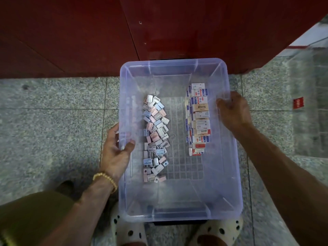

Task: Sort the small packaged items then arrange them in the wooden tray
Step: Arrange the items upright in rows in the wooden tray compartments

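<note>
Below me I see a speckled grey stone-tile floor point(53, 121), with a dark red panelled wall point(71, 32) at the far side and a small red tag point(298, 103) off to the right. On the floor stands a clear, bluish plastic bin point(179, 213), its far end close against the red wall and its near end just above a pair of pale clogs with dark holes point(127, 231). Inside the bin there are two separate groups. Along the left of its ribbed bottom runs a loose, jumbled strip of tiny packets point(155, 137) in pink, pale blue and white. Along the right lies a tidier column of slightly larger white boxes point(198, 119) with blue and red print, stacked and overlapping; the print is too small for me to read. A bare band of bin floor separates the two groups. My left hand point(115, 150) grips the left rim, thumb curled over the edge into the bin, a gold bead bracelet point(106, 180) at the wrist. My right hand point(234, 109) grips the right rim, fingers curled over it. I see no wooden tray.
</note>
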A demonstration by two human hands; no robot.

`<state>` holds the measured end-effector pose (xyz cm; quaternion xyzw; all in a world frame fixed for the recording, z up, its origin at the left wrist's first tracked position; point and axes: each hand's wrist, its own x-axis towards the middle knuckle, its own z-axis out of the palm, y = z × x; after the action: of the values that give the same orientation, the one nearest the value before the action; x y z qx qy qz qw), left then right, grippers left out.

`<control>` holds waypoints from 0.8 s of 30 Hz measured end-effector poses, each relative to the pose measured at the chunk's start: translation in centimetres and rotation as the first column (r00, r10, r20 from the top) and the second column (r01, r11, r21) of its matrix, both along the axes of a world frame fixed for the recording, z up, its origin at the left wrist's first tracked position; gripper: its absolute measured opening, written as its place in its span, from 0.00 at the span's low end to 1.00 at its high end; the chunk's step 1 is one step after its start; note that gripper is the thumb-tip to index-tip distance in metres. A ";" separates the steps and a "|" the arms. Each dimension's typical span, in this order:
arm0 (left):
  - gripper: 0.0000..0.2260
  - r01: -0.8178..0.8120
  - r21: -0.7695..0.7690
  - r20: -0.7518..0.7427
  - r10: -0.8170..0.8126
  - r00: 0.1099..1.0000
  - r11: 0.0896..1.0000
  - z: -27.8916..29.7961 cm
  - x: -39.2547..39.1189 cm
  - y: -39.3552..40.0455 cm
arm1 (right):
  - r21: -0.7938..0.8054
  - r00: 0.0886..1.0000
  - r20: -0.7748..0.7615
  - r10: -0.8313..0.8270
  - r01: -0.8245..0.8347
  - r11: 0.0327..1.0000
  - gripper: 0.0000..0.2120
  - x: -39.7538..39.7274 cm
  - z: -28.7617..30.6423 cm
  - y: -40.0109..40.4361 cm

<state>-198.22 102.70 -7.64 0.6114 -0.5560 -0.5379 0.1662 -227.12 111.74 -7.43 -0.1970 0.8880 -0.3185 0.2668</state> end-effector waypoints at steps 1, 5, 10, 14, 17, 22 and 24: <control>0.22 0.004 -0.003 0.009 -0.004 1.000 1.000 0.0 0.0 0.0 | -0.005 1.000 0.012 -0.012 0.012 1.000 0.10 0.0 0.0 0.0; 0.17 0.019 0.061 0.052 -0.022 0.998 0.998 0.7 0.1 -0.4 | 0.023 0.997 0.054 -0.063 0.062 0.998 0.09 0.2 1.2 0.2; 0.12 0.025 -0.004 0.128 -0.024 0.991 1.000 5.4 0.2 -0.3 | 0.060 0.995 0.000 -0.104 0.104 0.993 0.12 1.0 5.4 1.5; 0.06 -0.073 0.046 0.062 0.070 0.996 0.996 11.4 0.2 0.4 | 0.030 0.999 -0.005 -0.053 0.053 0.998 0.13 3.1 10.6 2.5; 0.05 -0.070 0.081 0.004 0.070 0.998 0.994 16.8 -0.2 1.5 | -0.045 0.997 0.070 -0.024 0.028 0.999 0.11 5.3 14.4 2.6; 0.06 -0.067 0.061 -0.057 0.071 0.996 0.996 23.9 -0.6 1.3 | -0.113 0.991 0.132 0.029 -0.015 0.993 0.12 7.1 19.3 1.2; 0.06 -0.053 0.051 -0.061 0.056 0.997 0.997 25.3 -0.4 0.1 | -0.115 0.990 0.139 0.023 -0.007 0.993 0.12 7.4 20.3 -0.1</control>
<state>-198.65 102.79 17.64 0.6134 -0.5201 -0.5656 0.1828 -219.69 111.60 12.84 -0.1957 0.8458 -0.3799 0.3194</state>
